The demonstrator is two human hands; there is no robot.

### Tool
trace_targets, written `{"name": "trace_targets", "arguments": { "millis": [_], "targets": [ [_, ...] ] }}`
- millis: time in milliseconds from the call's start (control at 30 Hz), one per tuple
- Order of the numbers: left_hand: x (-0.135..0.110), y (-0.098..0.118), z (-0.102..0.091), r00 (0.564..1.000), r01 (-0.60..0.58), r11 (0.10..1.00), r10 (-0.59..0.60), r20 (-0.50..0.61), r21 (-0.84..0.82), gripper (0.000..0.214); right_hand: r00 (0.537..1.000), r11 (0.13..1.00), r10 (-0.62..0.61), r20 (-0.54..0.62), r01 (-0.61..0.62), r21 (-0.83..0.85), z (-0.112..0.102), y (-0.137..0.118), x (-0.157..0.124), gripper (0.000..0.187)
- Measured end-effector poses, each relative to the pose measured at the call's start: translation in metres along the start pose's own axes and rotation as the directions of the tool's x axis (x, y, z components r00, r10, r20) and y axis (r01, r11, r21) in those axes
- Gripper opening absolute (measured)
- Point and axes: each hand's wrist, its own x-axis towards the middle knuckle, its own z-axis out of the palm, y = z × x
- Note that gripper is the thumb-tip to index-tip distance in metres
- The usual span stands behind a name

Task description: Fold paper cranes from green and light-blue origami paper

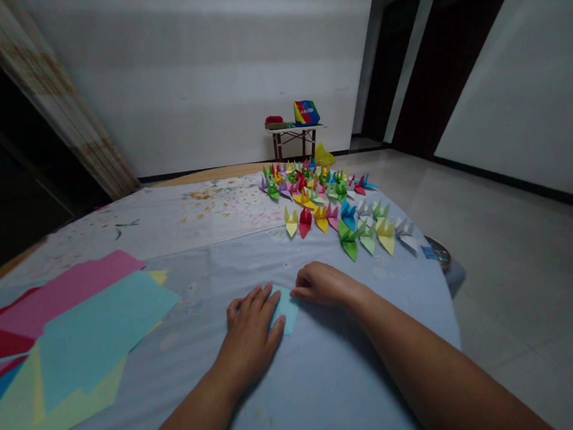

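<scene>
A small folded piece of light blue paper (287, 312) lies on the table between my hands. My left hand (253, 325) rests flat over its left side, fingers apart and thumb near its lower edge. At the paper's upper right edge, my right hand (322, 283) is closed, with thumb and index finger pinched together on the edge. Its other fingers are curled in. Beyond my hands stand many folded paper cranes (349, 236) in several colours, the nearest in rough rows and the rest packed together at the back right.
Loose coloured sheets (95, 325) overlap at the left. The round table has a pale cloth (230, 260) with a floral part (206, 208) behind. A small side table (294, 131) bearing a colourful box (306, 113) stands by the wall. Below the table's right edge is a round container (439, 254).
</scene>
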Motion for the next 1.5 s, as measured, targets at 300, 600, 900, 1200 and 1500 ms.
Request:
{"name": "trace_targets", "arguments": {
  "millis": [300, 600, 900, 1200, 1500],
  "targets": [
    [0.000, 0.001, 0.001, 1.000, -0.005, 1.000, 0.005, -0.002, 0.012, 0.042, 0.999, 0.995, 0.042, -0.026, -0.044, -0.089, 0.001, 0.001, -0.001, 0.029],
    [0.001, 0.007, -0.004, 0.997, -0.012, 0.997, 0.007, 0.076, 0.072, 0.050, 1.000, 0.999, 0.027, 0.000, -0.027, -0.045, 0.002, 0.002, 0.001, 0.026],
    [-0.003, 0.014, -0.005, 0.992, 0.011, 0.997, -0.021, 0.126, 0.081, 0.059, 1.000, 1.000, 0.009, 0.007, -0.009, 0.005, 0.003, 0.002, 0.002, 0.025],
    [-0.003, 0.019, -0.011, 0.987, 0.018, 0.998, -0.028, 0.155, 0.065, 0.057, 0.998, 0.927, -0.038, 0.047, 0.017, 0.374, 0.006, 0.024, 0.005, 0.025],
    [-0.003, 0.008, -0.013, 0.985, 0.023, 1.000, -0.022, 0.169, -0.004, 0.046, 0.938, 0.915, -0.347, -0.007, 0.340, 0.218, 0.008, 0.022, 0.008, 0.022]
  ]
}}
